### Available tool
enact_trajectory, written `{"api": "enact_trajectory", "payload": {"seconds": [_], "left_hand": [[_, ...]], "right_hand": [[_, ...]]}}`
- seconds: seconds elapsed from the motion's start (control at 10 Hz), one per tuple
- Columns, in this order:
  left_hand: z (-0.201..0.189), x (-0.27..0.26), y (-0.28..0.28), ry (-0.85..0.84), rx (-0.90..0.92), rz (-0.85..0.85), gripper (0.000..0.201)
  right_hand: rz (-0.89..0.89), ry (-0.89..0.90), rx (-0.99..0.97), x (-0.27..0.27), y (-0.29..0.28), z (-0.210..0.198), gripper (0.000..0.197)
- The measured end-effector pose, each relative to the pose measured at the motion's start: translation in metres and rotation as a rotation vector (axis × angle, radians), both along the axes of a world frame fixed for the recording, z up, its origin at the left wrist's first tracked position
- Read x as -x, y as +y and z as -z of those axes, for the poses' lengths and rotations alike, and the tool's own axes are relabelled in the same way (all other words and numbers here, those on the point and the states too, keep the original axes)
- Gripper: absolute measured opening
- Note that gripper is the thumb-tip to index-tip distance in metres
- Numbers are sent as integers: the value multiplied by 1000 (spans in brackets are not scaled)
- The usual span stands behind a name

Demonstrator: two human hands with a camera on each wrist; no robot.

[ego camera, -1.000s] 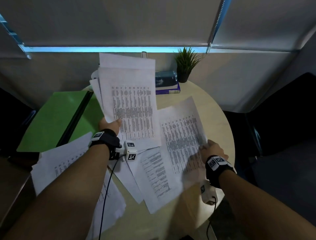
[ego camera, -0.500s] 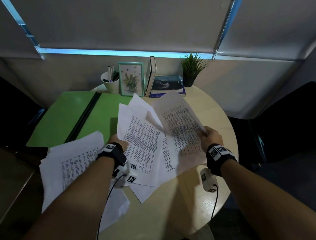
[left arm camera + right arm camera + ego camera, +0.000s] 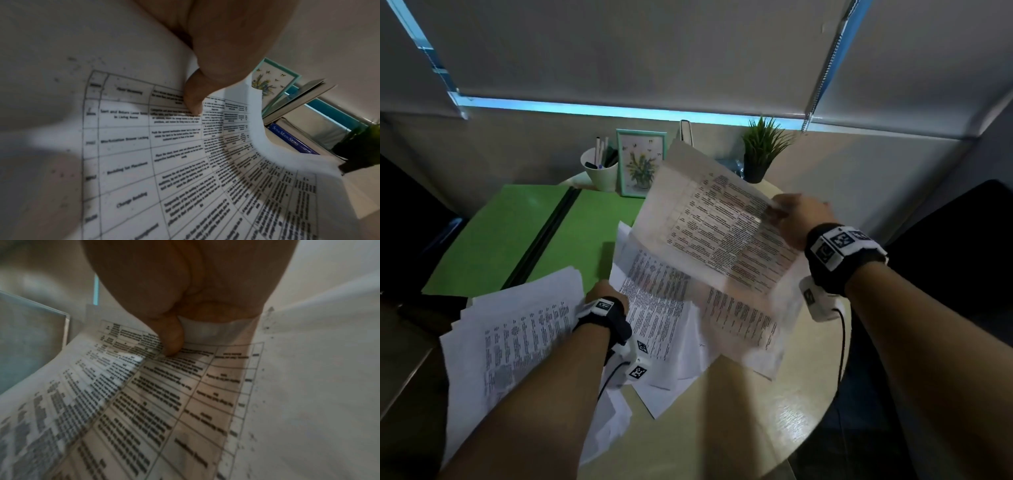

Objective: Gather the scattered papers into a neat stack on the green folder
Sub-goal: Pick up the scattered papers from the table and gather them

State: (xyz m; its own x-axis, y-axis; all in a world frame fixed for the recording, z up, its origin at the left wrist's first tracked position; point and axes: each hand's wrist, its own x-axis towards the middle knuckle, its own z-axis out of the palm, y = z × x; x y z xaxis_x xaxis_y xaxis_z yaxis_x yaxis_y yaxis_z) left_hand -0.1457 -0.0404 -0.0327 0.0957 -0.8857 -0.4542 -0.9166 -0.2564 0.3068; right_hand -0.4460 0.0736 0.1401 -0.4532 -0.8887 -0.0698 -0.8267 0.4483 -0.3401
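Note:
My right hand [image 3: 796, 219] pinches the edge of a printed sheet [image 3: 715, 226] and holds it lifted and tilted over the table; the right wrist view shows the thumb [image 3: 170, 339] pressed on that printed sheet [image 3: 164, 394]. My left hand [image 3: 602, 291] grips a bundle of printed papers [image 3: 654, 308] low over the table, its thumb [image 3: 193, 97] lying on the top page [image 3: 164, 154]. More loose papers [image 3: 517, 335] lie at the near left under my left forearm. The open green folder [image 3: 510, 233] lies at the far left with nothing on it.
A white pen cup [image 3: 601, 169], a framed flower picture [image 3: 640, 162], upright and flat books [image 3: 292, 138] and a small potted plant [image 3: 762, 150] stand along the back of the round wooden table [image 3: 756, 411]. Dark chairs flank the table.
My right hand has raised its sheet higher and further right, away from the bundle. My left hand has lowered its papers toward the table beside the folder.

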Motion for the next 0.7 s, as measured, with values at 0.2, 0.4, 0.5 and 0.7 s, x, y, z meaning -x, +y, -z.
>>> {"api": "enact_trajectory", "payload": {"seconds": [0.2,0.4,0.5,0.7], "left_hand": [[-6,11,13,-123,-75,-96,59],[12,6,2,37,-118,33,48],[4,13,13,116,-101,73,39],[2,11,28,292,-118,123,27]], "right_hand": [[-133,204,-38,-6,-2,-48,22],[-213,189,-36,-10,0,-85,10],[-222,98,-19,-15,-6,-86,11],[-203,-36,-33,-23,-25,-45,21]]}}
